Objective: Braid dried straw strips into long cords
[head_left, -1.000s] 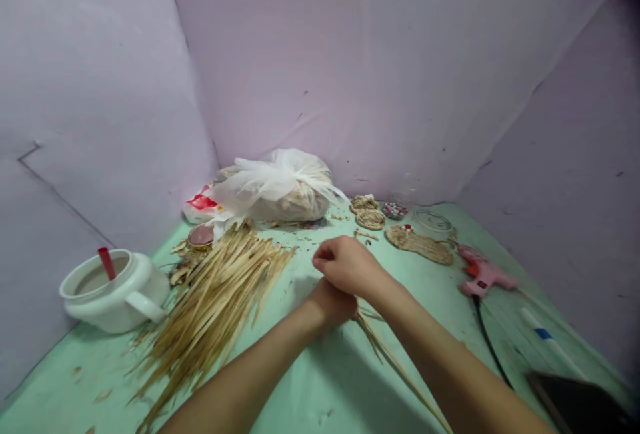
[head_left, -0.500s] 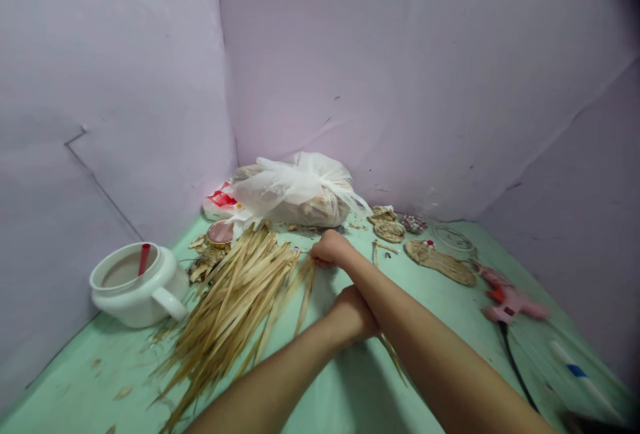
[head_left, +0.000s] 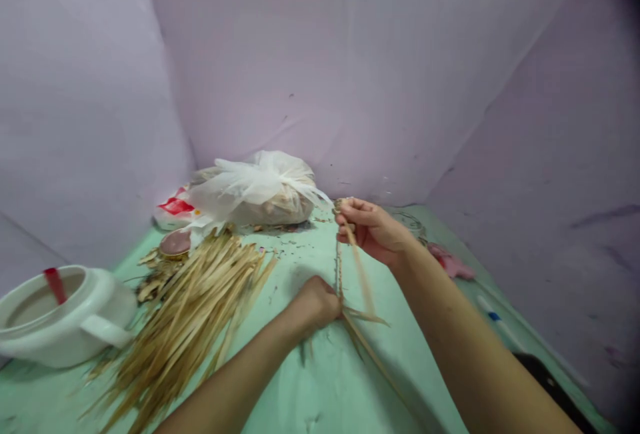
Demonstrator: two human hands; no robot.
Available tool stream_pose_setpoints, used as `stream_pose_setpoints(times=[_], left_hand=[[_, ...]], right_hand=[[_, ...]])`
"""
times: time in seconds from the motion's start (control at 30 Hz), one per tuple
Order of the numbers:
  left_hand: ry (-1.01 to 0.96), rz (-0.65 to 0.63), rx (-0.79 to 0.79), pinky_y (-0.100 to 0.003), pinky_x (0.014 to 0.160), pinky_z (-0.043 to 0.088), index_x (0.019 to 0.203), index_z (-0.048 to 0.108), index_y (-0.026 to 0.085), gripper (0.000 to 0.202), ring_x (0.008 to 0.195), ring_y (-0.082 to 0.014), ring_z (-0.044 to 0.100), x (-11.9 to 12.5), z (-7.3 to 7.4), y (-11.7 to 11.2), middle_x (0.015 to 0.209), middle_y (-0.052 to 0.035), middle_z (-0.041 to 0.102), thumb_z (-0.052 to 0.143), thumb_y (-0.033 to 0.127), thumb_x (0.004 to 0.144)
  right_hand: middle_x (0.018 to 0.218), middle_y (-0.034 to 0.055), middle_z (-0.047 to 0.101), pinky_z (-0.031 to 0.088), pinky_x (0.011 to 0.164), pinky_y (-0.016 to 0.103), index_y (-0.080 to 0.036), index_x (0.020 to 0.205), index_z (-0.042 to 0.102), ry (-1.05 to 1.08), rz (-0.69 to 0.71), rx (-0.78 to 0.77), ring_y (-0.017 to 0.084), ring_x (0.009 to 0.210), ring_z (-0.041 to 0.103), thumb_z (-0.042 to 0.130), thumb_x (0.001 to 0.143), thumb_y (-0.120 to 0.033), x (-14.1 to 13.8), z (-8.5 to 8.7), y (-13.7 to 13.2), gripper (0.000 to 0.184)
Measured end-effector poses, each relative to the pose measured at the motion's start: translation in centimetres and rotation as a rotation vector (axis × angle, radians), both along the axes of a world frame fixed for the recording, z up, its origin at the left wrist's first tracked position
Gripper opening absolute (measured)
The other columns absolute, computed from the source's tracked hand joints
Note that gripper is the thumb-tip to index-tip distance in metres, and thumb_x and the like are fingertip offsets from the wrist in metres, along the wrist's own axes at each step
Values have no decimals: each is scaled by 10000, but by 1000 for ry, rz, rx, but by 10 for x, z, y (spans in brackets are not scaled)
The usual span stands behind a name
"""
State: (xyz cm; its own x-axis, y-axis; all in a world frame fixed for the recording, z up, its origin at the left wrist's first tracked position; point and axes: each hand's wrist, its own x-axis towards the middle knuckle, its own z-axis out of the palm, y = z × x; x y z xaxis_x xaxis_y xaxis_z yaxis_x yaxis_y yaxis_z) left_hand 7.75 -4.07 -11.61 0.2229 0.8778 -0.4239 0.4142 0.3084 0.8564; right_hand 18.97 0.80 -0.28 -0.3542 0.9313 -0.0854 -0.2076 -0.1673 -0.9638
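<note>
My left hand [head_left: 316, 303] rests fisted on the green table [head_left: 320, 387], pinching the base of some dry straw strips [head_left: 357, 274] that rise from it. My right hand [head_left: 373, 229] is raised above and behind it, fingers closed round the upper ends of those strips. Loose strip ends [head_left: 373, 347] trail toward me over the table past my left hand. A big pile of straw strips [head_left: 185, 314] lies to the left of my left hand.
A white pot [head_left: 55, 317] with a red stick in it stands at the left edge. A tied white plastic bag [head_left: 253, 187] sits against the back wall, a small round tin [head_left: 175, 242] beside it. A pink glue gun [head_left: 450, 262] and a pen [head_left: 500, 324] lie right. Lilac walls enclose the table.
My right hand left the straw pile, where it reached half a second ago, and rose to the right holding strips upright. My left hand stayed in place. The view swung right.
</note>
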Motion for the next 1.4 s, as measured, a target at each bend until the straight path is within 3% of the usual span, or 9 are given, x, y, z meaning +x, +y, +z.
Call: stream_pose_setpoints(times=[0.07, 0.17, 0.3, 0.43, 0.63, 0.97, 1.4], left_hand=[[4, -4, -4, -219, 427, 206, 462, 515, 129, 50, 411, -71, 303, -1, 5, -1, 386, 47, 365, 507, 101, 502], [-41, -55, -22, -214, 426, 198, 434, 503, 127, 94, 401, -62, 287, -1, 16, -1, 361, 49, 365, 467, 71, 500], [-41, -84, -31, -217, 417, 167, 393, 467, 133, 120, 380, -54, 253, -1, 26, -3, 324, 54, 333, 448, 80, 499], [-31, -115, -46, -222, 413, 143, 414, 488, 133, 116, 369, -51, 231, -1, 25, -2, 324, 55, 325, 436, 111, 516], [-44, -154, -50, -221, 421, 147, 384, 448, 140, 133, 378, -50, 226, -1, 27, -1, 333, 50, 329, 418, 108, 510], [-18, -144, -43, -228, 417, 132, 367, 410, 153, 156, 372, -47, 206, -1, 30, -3, 329, 57, 300, 421, 105, 515], [105, -97, 44, -230, 404, 131, 392, 414, 155, 81, 396, -58, 212, 1, 8, -1, 351, 56, 263, 412, 118, 464]], right_hand=[[565, -65, 548, 450, 473, 195, -180, 676, 482, -67, 14, 31, 31, 382, 442, 638, 666, -267, 28, 4, -23, 178], [549, -27, 578, 427, 474, 206, -160, 742, 536, -286, 59, 9, 73, 445, 496, 677, 615, -260, 51, -17, -52, 214], [508, -14, 580, 367, 469, 191, -135, 743, 557, -463, -68, -31, 78, 458, 487, 638, 617, -250, 52, -63, -66, 188], [535, 7, 592, 313, 427, 185, -123, 644, 580, -598, -102, -71, 66, 430, 433, 604, 598, -234, 50, -82, -67, 122], [651, 29, 628, 340, 477, 186, -133, 605, 604, -710, -87, 24, 88, 534, 490, 571, 587, -205, 44, -91, -71, 82], [599, 8, 610, 296, 467, 196, -177, 681, 645, -997, -70, 172, 100, 527, 473, 580, 610, -248, 33, -94, -68, 121], [596, 63, 648, 296, 488, 246, -189, 601, 667, -1236, -231, 110, 159, 554, 537, 547, 603, -217, 11, -78, -81, 123]])
